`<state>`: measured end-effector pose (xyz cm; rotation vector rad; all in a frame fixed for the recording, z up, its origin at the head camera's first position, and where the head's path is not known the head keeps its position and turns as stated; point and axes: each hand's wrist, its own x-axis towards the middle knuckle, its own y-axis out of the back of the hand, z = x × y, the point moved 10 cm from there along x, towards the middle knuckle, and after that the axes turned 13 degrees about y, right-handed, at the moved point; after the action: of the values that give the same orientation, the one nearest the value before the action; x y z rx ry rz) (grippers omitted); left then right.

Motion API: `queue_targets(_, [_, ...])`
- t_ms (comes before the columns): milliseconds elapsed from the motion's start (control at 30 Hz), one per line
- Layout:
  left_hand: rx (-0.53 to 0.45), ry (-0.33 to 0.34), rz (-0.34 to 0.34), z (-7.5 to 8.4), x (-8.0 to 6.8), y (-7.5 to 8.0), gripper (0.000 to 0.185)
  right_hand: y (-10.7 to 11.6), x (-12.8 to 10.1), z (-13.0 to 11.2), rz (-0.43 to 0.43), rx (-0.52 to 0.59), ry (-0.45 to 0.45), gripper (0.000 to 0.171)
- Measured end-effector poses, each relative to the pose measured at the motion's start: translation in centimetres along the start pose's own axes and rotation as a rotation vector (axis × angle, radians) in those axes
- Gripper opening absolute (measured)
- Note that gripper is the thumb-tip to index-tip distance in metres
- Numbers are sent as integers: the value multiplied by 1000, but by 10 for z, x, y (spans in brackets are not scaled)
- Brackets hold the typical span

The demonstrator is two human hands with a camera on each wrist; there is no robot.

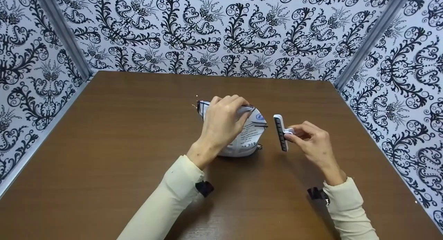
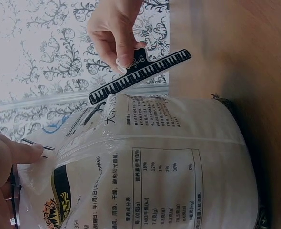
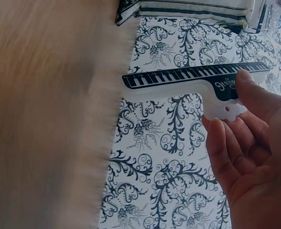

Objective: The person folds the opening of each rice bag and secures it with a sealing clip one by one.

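Note:
A white plastic bag (image 1: 247, 139) with dark printing stands on the table; its nutrition label (image 2: 166, 186) faces the left wrist camera. My left hand (image 1: 223, 124) grips the bag's top edge, thumb on the near side, with most fingers hidden behind. To the right of the bag, my right hand (image 1: 316, 146) pinches a white bag clip (image 1: 280, 133) by its handle. Black-and-white piano keys decorate the clip's long bar (image 3: 188, 76). The clip is held in the air, apart from the bag in the head view.
The brown wooden table (image 1: 121, 146) extends around the bag. Walls with black scroll patterns (image 1: 204, 28) rise behind it and on both sides, joined by grey corner posts (image 1: 373, 39). Black straps (image 1: 204, 188) are worn at both wrists.

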<state>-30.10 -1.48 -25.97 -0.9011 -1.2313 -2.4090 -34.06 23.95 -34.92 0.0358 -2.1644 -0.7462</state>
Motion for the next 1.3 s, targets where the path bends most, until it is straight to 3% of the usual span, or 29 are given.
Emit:
queue_targets(400, [7, -7, 11, 1, -1, 1, 14, -6, 0, -12, -45, 37, 53, 19])
queue_targets(867, [-3, -9, 13, 1, -1, 2, 14, -6, 0, -23, -35, 69, 123, 21])
queue_targets(1300, [-18, -4, -1, 1, -1, 0, 12, -10, 2, -24, -46, 71, 109, 21])
